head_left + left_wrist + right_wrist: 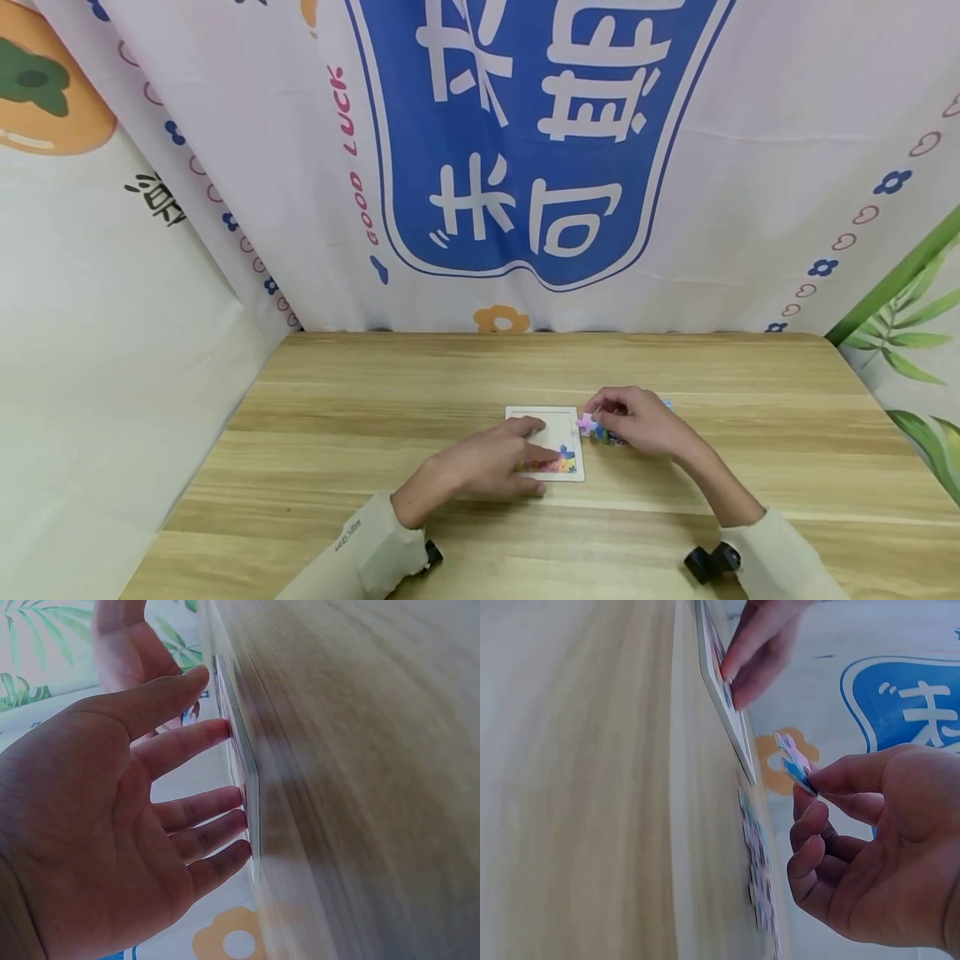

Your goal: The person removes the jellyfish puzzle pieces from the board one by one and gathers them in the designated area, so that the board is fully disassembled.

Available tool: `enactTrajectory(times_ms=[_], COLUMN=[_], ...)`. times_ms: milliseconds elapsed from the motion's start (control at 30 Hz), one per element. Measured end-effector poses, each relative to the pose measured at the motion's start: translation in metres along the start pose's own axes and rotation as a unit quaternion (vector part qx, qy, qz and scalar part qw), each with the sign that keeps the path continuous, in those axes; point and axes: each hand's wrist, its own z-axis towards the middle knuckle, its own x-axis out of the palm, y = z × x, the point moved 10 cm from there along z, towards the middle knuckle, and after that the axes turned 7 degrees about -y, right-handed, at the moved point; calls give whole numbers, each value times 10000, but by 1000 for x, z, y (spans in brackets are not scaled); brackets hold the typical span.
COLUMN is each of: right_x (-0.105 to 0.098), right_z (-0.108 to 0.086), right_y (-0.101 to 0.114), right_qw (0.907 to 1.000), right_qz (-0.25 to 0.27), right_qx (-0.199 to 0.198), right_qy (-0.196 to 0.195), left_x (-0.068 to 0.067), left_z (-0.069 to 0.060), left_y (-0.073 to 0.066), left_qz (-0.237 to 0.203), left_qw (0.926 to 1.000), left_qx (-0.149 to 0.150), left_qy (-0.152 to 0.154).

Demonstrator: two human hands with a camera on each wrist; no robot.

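A white puzzle tray [546, 410] lies flat on the table, with colourful fitted pieces along its near side. My left hand [491, 458] rests on the tray with fingers fairly straight; in the left wrist view the fingertips [238, 799] touch its face. Just right of the tray, my right hand [641, 421] pinches a pink and blue puzzle piece [796, 763] between thumb and index finger, held above the table. Loose puzzle pieces [757, 870] lie on the table beneath the right hand, which partly hides them in the head view.
The wooden table [360, 408] carries the tray and pieces. A printed white curtain [720, 208] with a blue panel hangs along the table's far edge, and more printed cloth hangs at left and right. Black wrist devices [712, 562] sit at both sleeves.
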Motion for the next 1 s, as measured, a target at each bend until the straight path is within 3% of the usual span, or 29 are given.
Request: enactTrajectory(times_ms=[500,1000], right_x=[-25,-49], right_z=[-18,-37], right_y=[-21,-51], right_qw=[9998,9982], right_qz=[11,-407], right_qx=[206,406], right_qy=[-49,-155], left_x=[0,0], left_z=[-2,-4], left_y=[-1,0], left_qz=[-24,-7], left_qw=[9999,9999], left_qx=[-126,-165], left_qy=[16,-2])
